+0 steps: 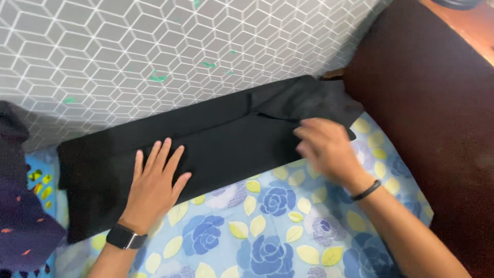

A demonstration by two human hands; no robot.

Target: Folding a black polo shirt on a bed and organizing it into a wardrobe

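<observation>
A long black garment (216, 139), folded into a strip, lies across a bedsheet (267, 226) with blue roses and yellow leaves. My left hand (154, 183) rests flat on it with fingers spread; a dark smartwatch (125, 237) is on that wrist. My right hand (324, 146), blurred by motion, is at the garment's right end, its fingers on the cloth's lower edge; whether it pinches the fabric I cannot tell. A thin black band (366, 190) circles that wrist.
A grey wall covering (154, 51) with a white cube pattern stands behind the garment. A dark brown headboard or panel (427, 103) fills the right side. Dark purple cloth (23, 221) with small orange marks lies at the left edge.
</observation>
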